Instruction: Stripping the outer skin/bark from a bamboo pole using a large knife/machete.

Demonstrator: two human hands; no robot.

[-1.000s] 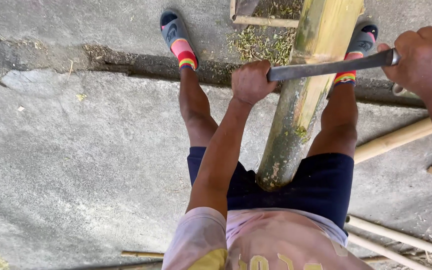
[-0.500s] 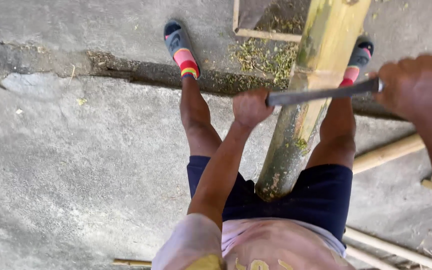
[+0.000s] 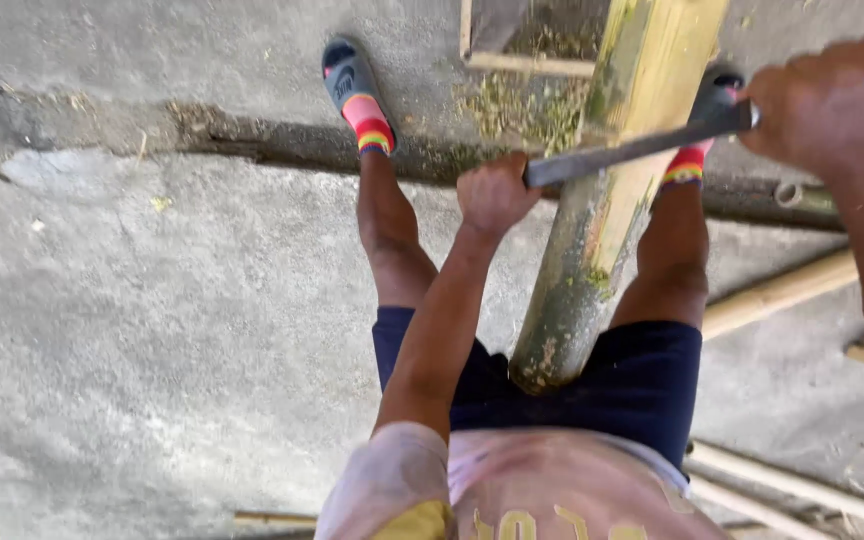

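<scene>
Partly peeled bamboo pole (image 3: pixel 592 240) — green-streaked.

Left hand (image 3: pixel 492 195) sits near frame centre, fist fully closed, knuckles toward 12 o'clock. Left forearm runs straight from the sleeve at 6 o'clock up to the wrist, elbow nearly locked. Right hand (image 3: pixel 837 100) is at 2 o'clock, fist clenched too, back of hand facing the camera, partly cut by the frame edge. Right forearm drops along the right edge toward 4 o'clock. Hands well apart, right slightly higher.
</scene>
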